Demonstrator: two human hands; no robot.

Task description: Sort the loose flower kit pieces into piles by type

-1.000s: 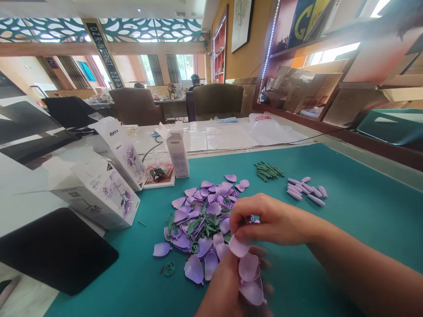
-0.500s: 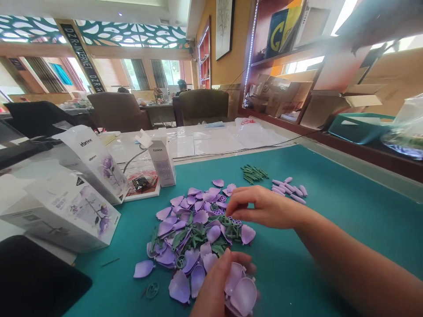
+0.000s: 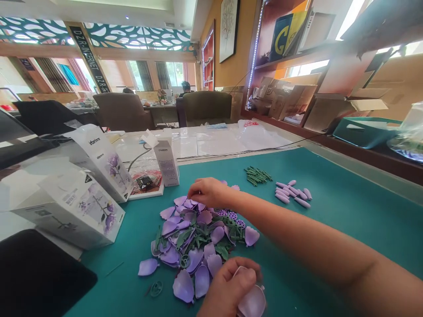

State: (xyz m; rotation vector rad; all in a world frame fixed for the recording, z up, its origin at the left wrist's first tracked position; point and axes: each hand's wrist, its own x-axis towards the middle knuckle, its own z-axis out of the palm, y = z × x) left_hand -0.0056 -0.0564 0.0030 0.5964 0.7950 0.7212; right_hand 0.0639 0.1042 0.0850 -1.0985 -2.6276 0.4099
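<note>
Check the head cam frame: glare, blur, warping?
Head view: strong wide-angle warp, with the edge of the teal cutting mat bowing; the back windows blow out to white; the purple petal pile stays fairly sharp; the left hand is cut off by the bottom edge, with no heavy motion blur.

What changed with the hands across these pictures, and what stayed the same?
The right hand moved away from the left hand, out to the far edge of the purple petal pile. The left hand stayed low, closed on a petal. The boxes and green stems stayed put.
</note>
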